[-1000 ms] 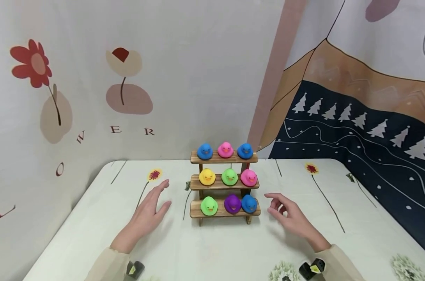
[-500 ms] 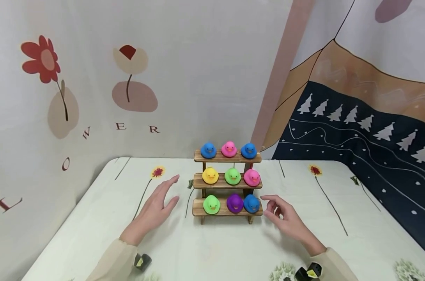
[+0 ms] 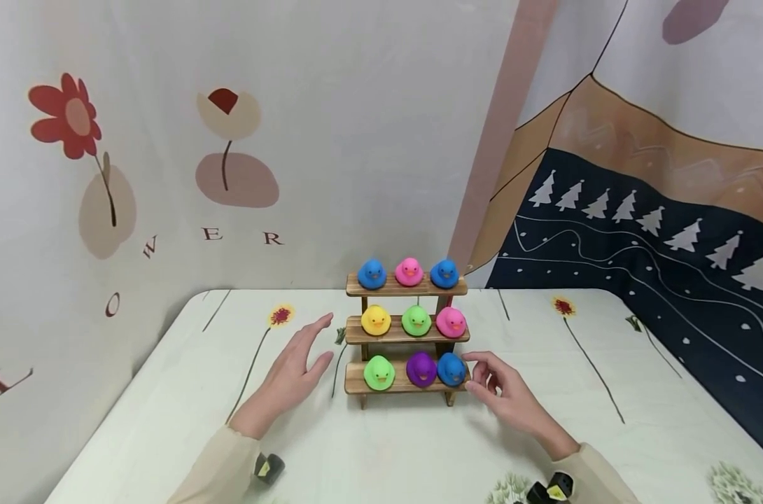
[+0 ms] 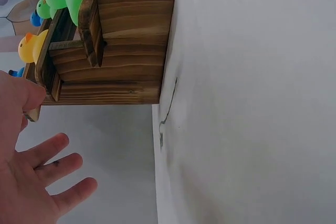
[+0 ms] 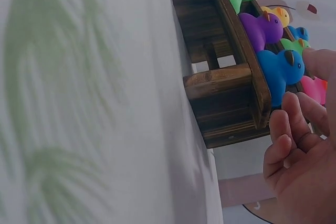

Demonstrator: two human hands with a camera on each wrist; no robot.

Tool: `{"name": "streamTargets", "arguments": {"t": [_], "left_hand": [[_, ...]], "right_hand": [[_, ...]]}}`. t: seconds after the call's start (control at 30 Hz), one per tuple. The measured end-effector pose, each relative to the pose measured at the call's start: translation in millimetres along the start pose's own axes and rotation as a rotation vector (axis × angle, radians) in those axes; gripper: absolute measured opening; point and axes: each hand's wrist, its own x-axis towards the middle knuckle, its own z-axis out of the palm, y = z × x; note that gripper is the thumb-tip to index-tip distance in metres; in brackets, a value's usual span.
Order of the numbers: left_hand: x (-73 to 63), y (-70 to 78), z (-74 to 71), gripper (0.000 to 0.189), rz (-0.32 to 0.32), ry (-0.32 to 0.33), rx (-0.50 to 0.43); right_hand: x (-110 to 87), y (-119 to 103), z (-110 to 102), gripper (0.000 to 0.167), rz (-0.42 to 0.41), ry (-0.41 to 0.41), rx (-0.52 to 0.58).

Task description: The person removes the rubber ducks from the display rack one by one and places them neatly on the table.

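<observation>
A three-tier wooden stand (image 3: 400,385) holds several small rubber ducks in rows. On its bottom shelf sit a green duck (image 3: 379,374), a purple duck (image 3: 422,369) and, at the right end, a blue duck (image 3: 451,369). My right hand (image 3: 504,392) is at that end, thumb and index fingertips right beside the blue duck and the other fingers loosely bent. In the right wrist view the blue duck (image 5: 278,72) still rests on the shelf. Left of the stand, my left hand (image 3: 290,374) hovers with fingers extended and thumb apart, holding nothing.
Yellow (image 3: 376,320), green (image 3: 416,320) and pink (image 3: 451,323) ducks fill the middle shelf. Above them, a pink duck (image 3: 409,272) sits between two blue ones. The white flowered tablecloth (image 3: 381,455) reaches back to a printed curtain (image 3: 381,140) behind the stand.
My right hand has moved left, from beside the stand to the blue duck at the bottom shelf's end. My left hand has come right, closer to the stand. The ducks keep their places.
</observation>
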Motion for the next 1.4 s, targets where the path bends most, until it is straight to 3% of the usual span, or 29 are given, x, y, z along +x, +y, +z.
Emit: {"name": "streamTargets", "arguments": {"t": [0.23,0.57,1.0,1.23,1.4], "left_hand": [[3.1,6.9,9.1,0.07,-0.003,0.022,-0.078],[7.2,14.0,14.9,0.065,-0.014,0.011,-0.086],[25.6,16.5,19.4,0.056,0.014,0.035,-0.145],[30.4,16.5,22.0,0.062,-0.012,0.033,-0.174],[34.5,18.9,23.0,0.063,-0.01,0.033,-0.191]], "right_hand": [[0.7,-3,0,0.039,-0.014,-0.003,0.01],[1.2,-2,4,0.036,-0.014,-0.015,0.016],[6.7,-1,8,0.035,-0.024,-0.024,0.033],[9.8,-15,8,0.033,0.015,-0.028,0.024],[7.8,-1,10,0.034,0.016,-0.034,0.056]]}}
